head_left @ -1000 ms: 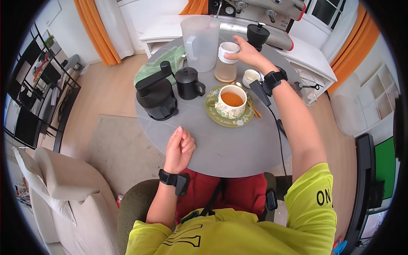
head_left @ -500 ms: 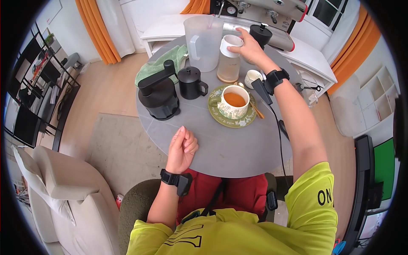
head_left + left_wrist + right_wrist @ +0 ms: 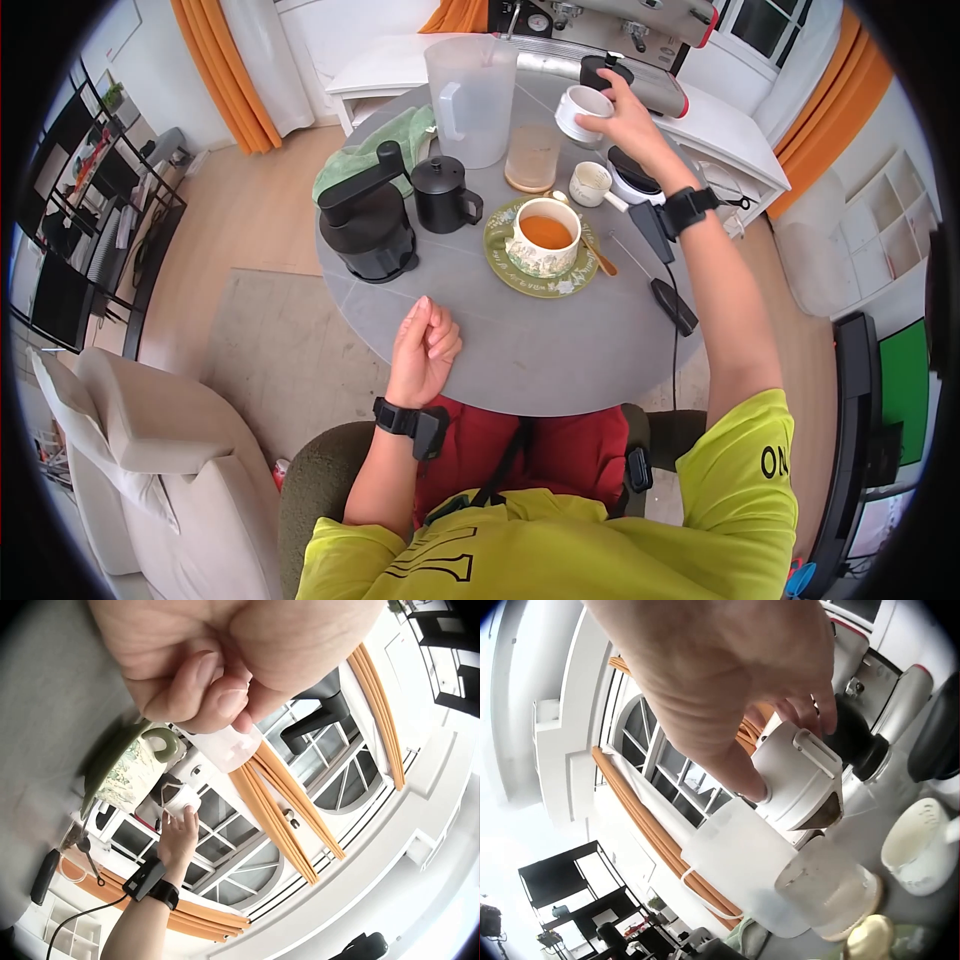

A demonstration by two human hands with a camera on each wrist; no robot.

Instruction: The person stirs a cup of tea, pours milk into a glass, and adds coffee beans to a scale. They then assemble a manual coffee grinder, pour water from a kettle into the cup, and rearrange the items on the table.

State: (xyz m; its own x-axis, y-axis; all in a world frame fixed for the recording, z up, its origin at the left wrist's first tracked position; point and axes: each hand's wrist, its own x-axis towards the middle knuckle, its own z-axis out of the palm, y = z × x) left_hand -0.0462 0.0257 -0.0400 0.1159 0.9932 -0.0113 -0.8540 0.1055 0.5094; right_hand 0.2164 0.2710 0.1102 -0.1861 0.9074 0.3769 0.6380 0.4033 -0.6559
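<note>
As we look down from the head view, we take the clear jar on the bench as our landmark, since the coming move seems to turn on how the white cup-like piece sits against it. That piece is up and to the right of the jar, near it but apart. Our right hand pinches it between thumb and fingers and is clearly the nearer hand. The jar's long axis stands upright; the piece's shorter axis looks close to upright too, though we cannot settle its exact tilt. Our left hand lies well apart, on the near side of the jar and to its left, its fingers folded in and nothing visible in them. The teacup stands between that hand and the jar; the large jug is beyond and left of the jar.

From the left wrist, we see the same folded fingers, with no object showing among them. Past the teacup, our right hand holds the white piece up in the air; we cannot make out the jar here.

From the right wrist, we see the piece above the jar with a gap between them, a brown patch at its lower edge, and our thumb pressed to its side.
</note>
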